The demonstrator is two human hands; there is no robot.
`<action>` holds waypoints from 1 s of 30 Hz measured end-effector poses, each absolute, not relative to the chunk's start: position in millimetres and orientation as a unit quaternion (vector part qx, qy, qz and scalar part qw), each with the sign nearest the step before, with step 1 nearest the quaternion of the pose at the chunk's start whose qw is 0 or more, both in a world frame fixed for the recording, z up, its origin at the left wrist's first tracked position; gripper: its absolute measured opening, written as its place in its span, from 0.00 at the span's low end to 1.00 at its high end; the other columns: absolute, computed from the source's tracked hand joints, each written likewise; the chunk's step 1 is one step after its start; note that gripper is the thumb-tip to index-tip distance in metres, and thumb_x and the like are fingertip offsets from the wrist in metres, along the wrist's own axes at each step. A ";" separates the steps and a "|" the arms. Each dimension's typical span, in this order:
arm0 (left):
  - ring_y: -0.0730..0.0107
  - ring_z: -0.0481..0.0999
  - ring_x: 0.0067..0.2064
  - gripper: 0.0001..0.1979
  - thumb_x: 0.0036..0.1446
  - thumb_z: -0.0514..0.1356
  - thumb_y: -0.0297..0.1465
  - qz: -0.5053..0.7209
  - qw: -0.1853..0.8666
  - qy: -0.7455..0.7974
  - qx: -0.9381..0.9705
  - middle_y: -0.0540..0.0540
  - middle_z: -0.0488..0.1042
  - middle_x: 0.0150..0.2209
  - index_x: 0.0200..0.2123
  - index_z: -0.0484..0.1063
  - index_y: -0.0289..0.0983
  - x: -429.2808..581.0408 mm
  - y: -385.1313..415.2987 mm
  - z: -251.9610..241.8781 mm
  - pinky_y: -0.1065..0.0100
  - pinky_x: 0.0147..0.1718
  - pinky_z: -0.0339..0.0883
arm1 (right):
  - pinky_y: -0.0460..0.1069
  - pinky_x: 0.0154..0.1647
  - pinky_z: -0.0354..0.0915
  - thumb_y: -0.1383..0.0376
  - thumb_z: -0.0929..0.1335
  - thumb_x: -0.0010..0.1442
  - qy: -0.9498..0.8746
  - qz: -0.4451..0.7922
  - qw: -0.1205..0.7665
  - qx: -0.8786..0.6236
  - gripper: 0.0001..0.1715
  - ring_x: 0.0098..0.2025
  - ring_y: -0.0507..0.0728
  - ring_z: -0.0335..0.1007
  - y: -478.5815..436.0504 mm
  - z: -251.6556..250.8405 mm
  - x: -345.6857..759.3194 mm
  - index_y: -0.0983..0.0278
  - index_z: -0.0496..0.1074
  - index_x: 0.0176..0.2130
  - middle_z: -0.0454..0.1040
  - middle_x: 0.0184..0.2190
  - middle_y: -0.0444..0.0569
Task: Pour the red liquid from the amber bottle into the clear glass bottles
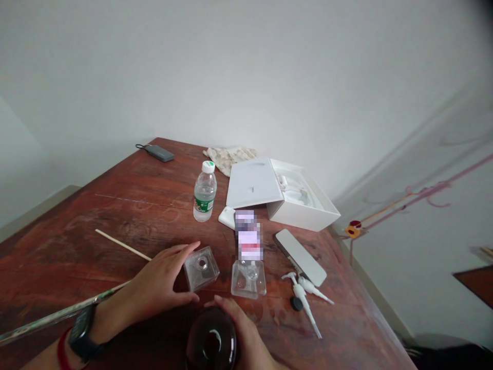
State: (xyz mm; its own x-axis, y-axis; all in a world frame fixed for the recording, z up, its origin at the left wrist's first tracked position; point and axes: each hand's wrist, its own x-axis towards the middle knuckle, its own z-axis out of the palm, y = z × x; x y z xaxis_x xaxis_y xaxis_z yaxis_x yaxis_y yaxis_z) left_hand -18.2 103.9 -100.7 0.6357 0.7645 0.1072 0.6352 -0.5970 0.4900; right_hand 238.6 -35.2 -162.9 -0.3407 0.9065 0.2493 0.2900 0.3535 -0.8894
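Note:
My left hand lies curved at the left of a small clear plastic container with a round hole in its top. Its thumb and fingers are apart, and whether a fingertip touches the container I cannot tell. A dark brown, glossy rounded bottle is at the bottom of the view, with my right hand wrapped round its right side. The lower part of the bottle is out of view. Right of the clear container sits a second clear plastic tray-like piece.
Two white pump heads and a black cap lie at right, near a white-grey case. Behind are a phone, a water bottle, an open white box, a cloth and a power bank. Thin sticks lie left.

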 end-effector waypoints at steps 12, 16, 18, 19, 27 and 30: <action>0.33 0.73 0.69 0.41 0.51 0.73 0.43 0.148 0.165 0.438 0.871 0.34 0.76 0.66 0.67 0.70 0.40 -8.9 94.0 -100.4 0.42 0.64 0.73 | 0.54 0.59 0.78 0.52 0.83 0.53 -0.778 0.312 0.352 -0.417 0.54 0.60 0.67 0.82 -31.2 -148.2 232.2 0.53 0.64 0.71 0.81 0.60 0.56; 0.30 0.68 0.72 0.41 0.53 0.72 0.48 0.156 0.174 0.446 0.864 0.31 0.74 0.67 0.65 0.70 0.37 -6.3 92.1 -100.1 0.36 0.68 0.65 | 0.54 0.60 0.77 0.47 0.84 0.50 -0.767 0.332 0.350 -0.423 0.57 0.61 0.67 0.81 -31.7 -146.8 231.5 0.56 0.67 0.70 0.80 0.61 0.58; 0.29 0.66 0.73 0.39 0.54 0.71 0.47 0.163 0.181 0.451 0.859 0.31 0.74 0.67 0.65 0.70 0.36 -4.5 90.7 -103.9 0.31 0.70 0.59 | 0.55 0.63 0.75 0.47 0.84 0.50 -0.765 0.342 0.357 -0.412 0.59 0.63 0.68 0.79 -33.2 -145.5 232.4 0.56 0.65 0.72 0.78 0.63 0.59; 0.29 0.65 0.73 0.38 0.55 0.70 0.46 0.167 0.185 0.453 0.856 0.30 0.74 0.67 0.65 0.69 0.36 -3.3 90.1 -107.1 0.29 0.70 0.57 | 0.56 0.63 0.75 0.47 0.84 0.51 -0.766 0.344 0.362 -0.404 0.59 0.64 0.68 0.79 -33.7 -145.3 232.8 0.56 0.64 0.72 0.78 0.64 0.60; 0.28 0.63 0.73 0.36 0.55 0.69 0.41 0.236 0.198 0.448 0.839 0.30 0.73 0.66 0.64 0.65 0.36 3.5 90.0 -130.1 0.29 0.69 0.59 | 0.58 0.66 0.72 0.46 0.84 0.49 -0.772 0.359 0.369 -0.374 0.64 0.67 0.70 0.75 -34.4 -160.2 237.2 0.53 0.60 0.74 0.76 0.66 0.60; 0.30 0.61 0.74 0.35 0.59 0.66 0.40 0.233 0.225 0.437 0.839 0.28 0.69 0.68 0.66 0.62 0.33 1.6 86.0 -120.0 0.34 0.67 0.64 | 0.58 0.67 0.71 0.45 0.82 0.53 -0.767 0.375 0.375 -0.361 0.62 0.68 0.69 0.74 -37.1 -172.2 242.8 0.51 0.58 0.75 0.74 0.68 0.59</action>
